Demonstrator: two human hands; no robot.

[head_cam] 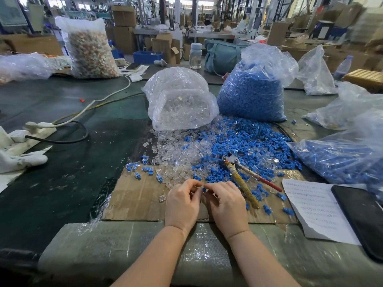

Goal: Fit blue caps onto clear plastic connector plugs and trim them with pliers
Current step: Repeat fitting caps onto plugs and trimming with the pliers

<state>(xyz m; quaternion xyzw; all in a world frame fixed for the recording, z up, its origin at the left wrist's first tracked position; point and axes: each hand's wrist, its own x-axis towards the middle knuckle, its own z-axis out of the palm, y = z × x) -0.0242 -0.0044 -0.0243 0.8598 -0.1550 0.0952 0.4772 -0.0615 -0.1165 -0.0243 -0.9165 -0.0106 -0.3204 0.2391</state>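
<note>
My left hand [182, 204] and my right hand [227, 201] meet fingertip to fingertip over a cardboard sheet [134, 199]. A small blue cap [204, 189] shows between them, pinched by the right fingers; the left fingers are closed on a clear plug that is mostly hidden. A heap of clear plugs [176, 154] and a heap of blue caps [248, 146] lie just beyond my hands. Pliers [241, 177] with taped handles rest on the caps to the right. Several capped plugs [136, 168] lie at the left of the heap.
An open bag of clear plugs [180, 100] and a bag of blue caps [252, 92] stand behind the heaps. Another bag of blue parts [335, 158], a paper sheet [315, 208] and a black phone [360, 216] lie at right. A power strip [39, 129] and white cloth [18, 160] lie at left.
</note>
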